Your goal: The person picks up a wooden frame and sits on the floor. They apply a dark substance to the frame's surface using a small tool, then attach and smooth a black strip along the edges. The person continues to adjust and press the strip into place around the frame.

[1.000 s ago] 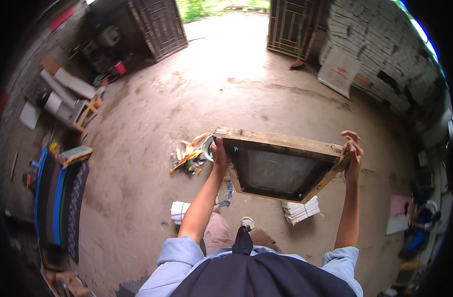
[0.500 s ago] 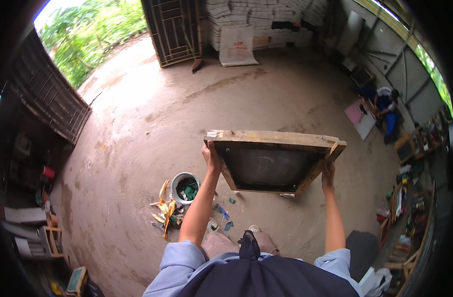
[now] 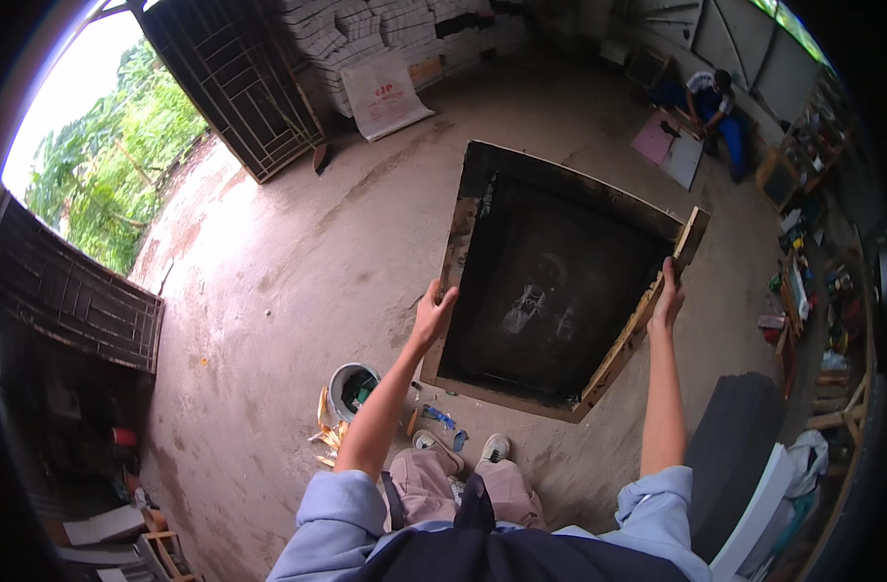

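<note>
1. Hands first: the left hand (image 3: 432, 312) grips the left rail of a large wooden screen frame (image 3: 560, 281), thumb over the wood and fingers wrapped behind; the right hand (image 3: 668, 299) clasps the opposite rail from outside, fingers closed on its edge.
2. Both arms are stretched out and up, so the frame hangs in the air in front of the person, clear of the floor. One hand on each long side seems the way to keep so broad a panel steady.
3. The frame is tilted up so that its dark mesh faces the camera; a pale printed figure shows faintly in the middle. Holding it raised like this looks suited to viewing the mesh against the light.
4. Below the frame stand the person's light shoes (image 3: 494, 448) on the bare concrete floor (image 3: 269, 291).
5. Just to the left of the feet sits a small bucket (image 3: 352, 388) with yellow scraps beside it.
6. Further off, an open metal gate (image 3: 235, 87) lets in daylight, stacked white sacks (image 3: 385, 39) line the far wall, and another person (image 3: 710, 102) crouches over pink sheets at the upper right.
</note>
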The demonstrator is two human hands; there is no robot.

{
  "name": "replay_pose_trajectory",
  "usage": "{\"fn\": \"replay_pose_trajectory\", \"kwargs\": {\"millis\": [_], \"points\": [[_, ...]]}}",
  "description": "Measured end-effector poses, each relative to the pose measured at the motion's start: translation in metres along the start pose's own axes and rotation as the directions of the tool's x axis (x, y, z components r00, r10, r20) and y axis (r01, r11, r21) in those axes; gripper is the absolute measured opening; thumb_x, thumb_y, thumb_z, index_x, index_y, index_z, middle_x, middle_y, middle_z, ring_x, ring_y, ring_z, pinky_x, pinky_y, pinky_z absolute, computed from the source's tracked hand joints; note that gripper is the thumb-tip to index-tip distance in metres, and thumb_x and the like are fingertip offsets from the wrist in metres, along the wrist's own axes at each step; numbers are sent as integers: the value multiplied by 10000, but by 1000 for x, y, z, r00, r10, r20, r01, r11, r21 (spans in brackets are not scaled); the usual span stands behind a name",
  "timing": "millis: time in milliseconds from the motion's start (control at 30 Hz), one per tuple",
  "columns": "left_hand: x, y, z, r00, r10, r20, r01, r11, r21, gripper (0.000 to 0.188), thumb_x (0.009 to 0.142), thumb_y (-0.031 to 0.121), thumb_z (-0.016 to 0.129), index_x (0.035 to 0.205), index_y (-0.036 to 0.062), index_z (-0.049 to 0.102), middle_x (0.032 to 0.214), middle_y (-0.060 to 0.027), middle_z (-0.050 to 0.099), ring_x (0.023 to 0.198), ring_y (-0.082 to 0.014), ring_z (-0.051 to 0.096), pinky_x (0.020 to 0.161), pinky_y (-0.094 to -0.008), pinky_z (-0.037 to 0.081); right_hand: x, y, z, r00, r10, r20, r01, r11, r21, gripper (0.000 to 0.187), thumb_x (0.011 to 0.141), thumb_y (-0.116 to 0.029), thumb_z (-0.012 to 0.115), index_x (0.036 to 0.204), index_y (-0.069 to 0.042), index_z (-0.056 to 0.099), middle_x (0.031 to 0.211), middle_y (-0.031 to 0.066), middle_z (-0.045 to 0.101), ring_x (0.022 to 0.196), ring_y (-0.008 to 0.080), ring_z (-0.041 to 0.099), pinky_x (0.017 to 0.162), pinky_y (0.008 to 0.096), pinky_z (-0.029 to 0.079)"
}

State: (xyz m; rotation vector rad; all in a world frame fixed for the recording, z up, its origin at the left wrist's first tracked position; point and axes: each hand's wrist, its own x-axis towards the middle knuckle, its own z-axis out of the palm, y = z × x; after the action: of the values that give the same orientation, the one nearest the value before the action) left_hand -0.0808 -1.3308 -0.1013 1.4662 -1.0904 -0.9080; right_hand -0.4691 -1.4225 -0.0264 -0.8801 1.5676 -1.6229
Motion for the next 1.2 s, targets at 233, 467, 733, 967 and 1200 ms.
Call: {"fn": "replay_pose_trajectory", "kwargs": {"millis": [233,467,733,967,1200], "points": [[-4,-53,63,972,-161,-172,198,955,223,561,783,518,650,878,-33,603,710,-138,626,638,-185,535,646,-353,446,43,76,-46,966,219,138,-184,956,-229,874,788,-584,606,1341,47,361,1315,159,458,1239,226,406,1036,357,293],[-15,-167,87,910,-321,-263,398,854,336,719,733,630,623,952,-56,634,776,-202,642,746,-260,585,735,-393,444,-83,229,-128,725,663,190,-472,677,-564,893,781,-557,634,1411,-39,270,1385,170,376,1277,291,386,1039,408,313],[-30,-378,91,818,-544,-185,566,705,428,930,714,670,608,1138,-154,525,1038,-317,600,1033,-360,577,905,-413,411,-150,456,-115,597,802,0,-704,525,-479,704,742,-334,740,1279,-11,419,1189,144,521,1132,259,487,967,365,355],[-31,-476,131,954,-297,32,290,948,132,594,742,331,746,1138,0,453,958,-161,600,861,-241,577,799,-340,451,-159,588,-141,747,644,-163,-655,673,-343,538,775,-156,666,1237,7,444,1143,106,527,1061,208,499,941,321,354],[-5,-574,162,945,-277,175,278,960,18,605,757,96,674,1266,24,355,984,-117,567,881,-189,551,803,-307,441,-122,668,-133,841,505,-195,-536,726,-430,457,804,-153,652,1192,17,480,1131,114,468,1022,227,509,923,332,366]]}}
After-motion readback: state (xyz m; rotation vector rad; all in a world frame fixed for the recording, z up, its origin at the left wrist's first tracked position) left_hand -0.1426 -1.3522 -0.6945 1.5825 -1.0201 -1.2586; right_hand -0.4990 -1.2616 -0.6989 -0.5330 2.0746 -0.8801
